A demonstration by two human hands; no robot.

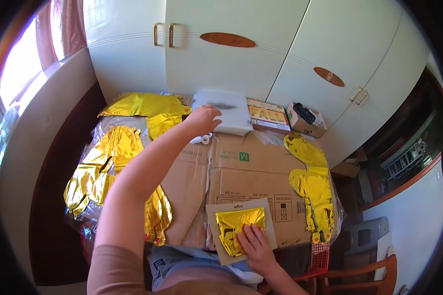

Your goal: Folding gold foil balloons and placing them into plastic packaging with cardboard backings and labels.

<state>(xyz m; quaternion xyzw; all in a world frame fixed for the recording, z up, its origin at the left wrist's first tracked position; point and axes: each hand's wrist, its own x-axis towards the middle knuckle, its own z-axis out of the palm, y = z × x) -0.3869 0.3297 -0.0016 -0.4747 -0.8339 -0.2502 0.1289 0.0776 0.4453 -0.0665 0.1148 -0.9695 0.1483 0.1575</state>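
While the right hand (257,248) rests on a folded gold foil packet (236,216), its fingers lie extended and close together across the foil; its thumb is hidden, so I cannot tell whether it grips the edge. The packet sits on a grey-beige card (211,216) with a hanging slot at its top, placed at the near edge of the cardboard (182,191) that covers the work surface.

The left hand (204,119) is stretched far forward, over the near left part of a white wrapped package (236,118). Its fingers are loosely bent, and I cannot tell whether they touch the package or hold anything. Small white rings (202,139) lie just below that hand.

Large gold foil shapes (120,142) spread along the left side, and another gold foil shape (311,184) lies along the right. Beside the white package stand a flat printed box (268,129) and a small box (307,126) with a black object (304,112) on top, all near the pale cabinet (221,66).
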